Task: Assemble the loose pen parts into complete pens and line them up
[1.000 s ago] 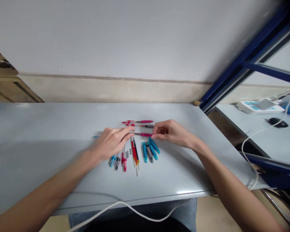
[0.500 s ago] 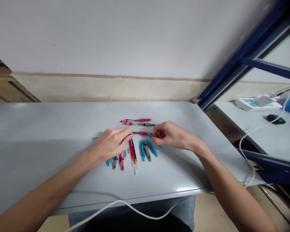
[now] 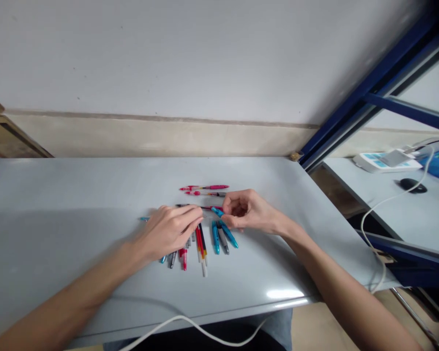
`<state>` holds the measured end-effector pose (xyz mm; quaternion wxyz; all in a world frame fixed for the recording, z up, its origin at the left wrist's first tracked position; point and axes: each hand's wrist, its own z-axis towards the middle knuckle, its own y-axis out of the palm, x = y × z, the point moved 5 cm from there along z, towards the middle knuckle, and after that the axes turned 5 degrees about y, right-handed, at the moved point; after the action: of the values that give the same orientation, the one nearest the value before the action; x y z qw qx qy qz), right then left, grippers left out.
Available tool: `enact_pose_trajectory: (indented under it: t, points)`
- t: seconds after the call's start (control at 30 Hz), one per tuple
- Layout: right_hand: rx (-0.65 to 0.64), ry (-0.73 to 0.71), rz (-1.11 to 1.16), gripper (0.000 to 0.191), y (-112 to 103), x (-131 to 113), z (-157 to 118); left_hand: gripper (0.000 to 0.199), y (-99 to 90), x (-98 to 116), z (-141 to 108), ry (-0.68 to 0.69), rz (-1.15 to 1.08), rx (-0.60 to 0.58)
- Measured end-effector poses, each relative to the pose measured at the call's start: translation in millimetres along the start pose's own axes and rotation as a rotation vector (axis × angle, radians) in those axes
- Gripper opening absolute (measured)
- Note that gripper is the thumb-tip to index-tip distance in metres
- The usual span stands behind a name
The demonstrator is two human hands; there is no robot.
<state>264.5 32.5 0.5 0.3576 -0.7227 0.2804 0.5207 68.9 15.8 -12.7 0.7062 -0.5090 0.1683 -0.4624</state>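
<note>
My right hand (image 3: 249, 212) pinches a blue pen barrel (image 3: 217, 211), its end pointing left toward my other hand. My left hand (image 3: 176, 228) hovers low over the table with thumb and fingertips pressed together; what is between them is too small to make out. Left of its knuckles a small blue pen part (image 3: 144, 219) shows, partly covered. Below the hands lie red and dark ink refills (image 3: 201, 243), a grey barrel (image 3: 223, 239) between blue ones, and clear-tipped pen pieces including a red one (image 3: 183, 258). Behind my fingers lies a red-and-black pen (image 3: 209, 208), partly hidden.
Farther back on the grey table (image 3: 95, 195) lie a pink pen (image 3: 205, 187) and a red-and-grey pen (image 3: 193, 193). A white cable (image 3: 183, 319) loops along the front edge. To the right, a second table carries a black mouse (image 3: 412, 185) and a white power strip (image 3: 386, 162).
My right hand has come closer to my left with the blue barrel, whose end now sits nearer my left fingertips. The view has shifted slightly.
</note>
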Motion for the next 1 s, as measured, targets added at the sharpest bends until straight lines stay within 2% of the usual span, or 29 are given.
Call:
enact_pose_trajectory:
  t: [0.13, 0.27, 0.57, 0.83, 1.0]
  points:
    - [0.118, -0.11, -0.104, 0.018, -2.5, -2.7, 2.7, 0.023, 0.4, -2.7, -0.4, -0.024, -0.031, 0.008]
    - [0.219, -0.134, -0.125, 0.021, -7.7, -0.5, 4.6, 0.024, -2.2, -7.1, -1.1, -0.048, -0.067, 0.029]
    - [0.233, -0.142, -0.004, 0.023, -12.1, 10.7, 9.9, 0.021, -4.9, -8.6, -1.9, -0.068, -0.129, 0.037]
    - [0.266, -0.132, 0.059, 0.027, 0.3, 4.3, 8.1, 0.02, -6.1, -8.6, -1.5, -0.042, -0.172, 0.073]
    - [0.394, -0.191, -0.068, 0.036, 5.6, -0.5, 2.7, 0.013, -9.0, -11.5, -1.3, -0.063, -0.216, 0.114]
